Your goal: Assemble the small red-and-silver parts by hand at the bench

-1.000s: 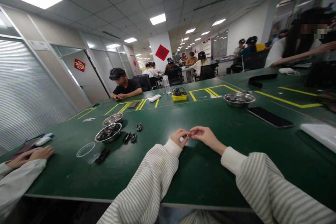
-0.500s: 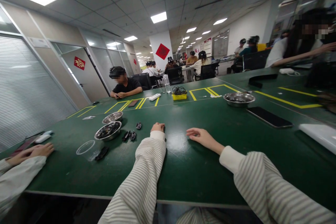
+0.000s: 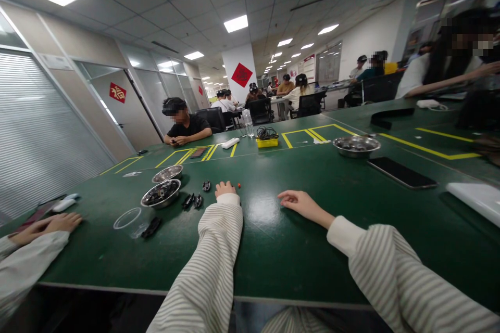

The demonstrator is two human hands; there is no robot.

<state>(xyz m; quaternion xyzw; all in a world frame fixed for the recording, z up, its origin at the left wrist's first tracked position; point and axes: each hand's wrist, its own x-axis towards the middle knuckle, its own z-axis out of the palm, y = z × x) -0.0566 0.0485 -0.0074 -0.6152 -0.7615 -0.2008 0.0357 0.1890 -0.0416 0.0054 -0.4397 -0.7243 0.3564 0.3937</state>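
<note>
My left hand (image 3: 225, 189) lies palm down on the green table, its fingers apart and nothing visible in them. Just right of it is a tiny red-orange object (image 3: 239, 186), too small to name, apart from the fingers. To its left lie small black plastic parts, one part (image 3: 206, 186) close to my fingertips and a pair (image 3: 193, 201) a little nearer to me. My right hand (image 3: 299, 202) rests on its side on the table, fingers stretched toward the left and slightly bent, with nothing seen in it.
A metal bowl of black parts (image 3: 161, 194) stands left, with another metal bowl (image 3: 167, 174) behind and a clear plastic cup (image 3: 130, 222) nearer. Right are a phone (image 3: 401, 172) and a metal bowl (image 3: 356, 146). A co-worker's hands (image 3: 58, 225) rest at far left.
My left hand has moved left and its fingers have spread. The small red-orange object now shows where that hand was. My right hand has stayed about the same.
</note>
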